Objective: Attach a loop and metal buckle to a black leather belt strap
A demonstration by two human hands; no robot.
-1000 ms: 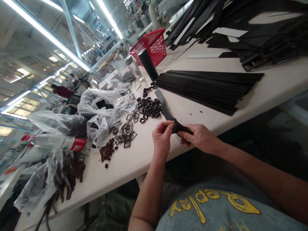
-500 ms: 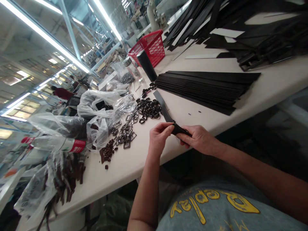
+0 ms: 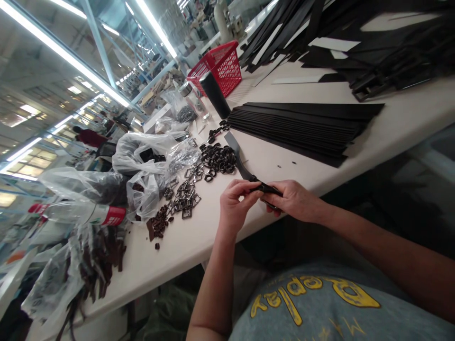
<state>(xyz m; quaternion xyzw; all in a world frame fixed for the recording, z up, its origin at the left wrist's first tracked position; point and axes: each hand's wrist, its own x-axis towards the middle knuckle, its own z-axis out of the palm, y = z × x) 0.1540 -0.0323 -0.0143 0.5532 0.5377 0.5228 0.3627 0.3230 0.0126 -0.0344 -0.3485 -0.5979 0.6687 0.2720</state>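
Note:
A black belt strap [image 3: 241, 163] runs from the table top to my two hands at the table's front edge. My left hand [image 3: 234, 206] pinches it between thumb and fingertips. My right hand [image 3: 296, 201] is closed around the strap's near end, which looks folded over; its details are partly hidden by the fingers. A dark band, apparently a belt loop, sits around the strap just beyond my left fingertips. Left of the strap lie a heap of black belt loops [image 3: 218, 158], several metal buckles [image 3: 185, 199] and small brown loops [image 3: 160, 221].
Black strips [image 3: 305, 130] lie fanned out behind my right hand. A dark cylinder [image 3: 215, 94] stands by a red basket [image 3: 231, 66]. Plastic bags [image 3: 142, 147] and a bottle [image 3: 81, 212] crowd the left side. More black straps [image 3: 295, 28] cover the back right.
My left fingertips have shifted slightly right along the strap, closer to my right hand. The dark band now shows beyond them, and the strap's near end has turned a little.

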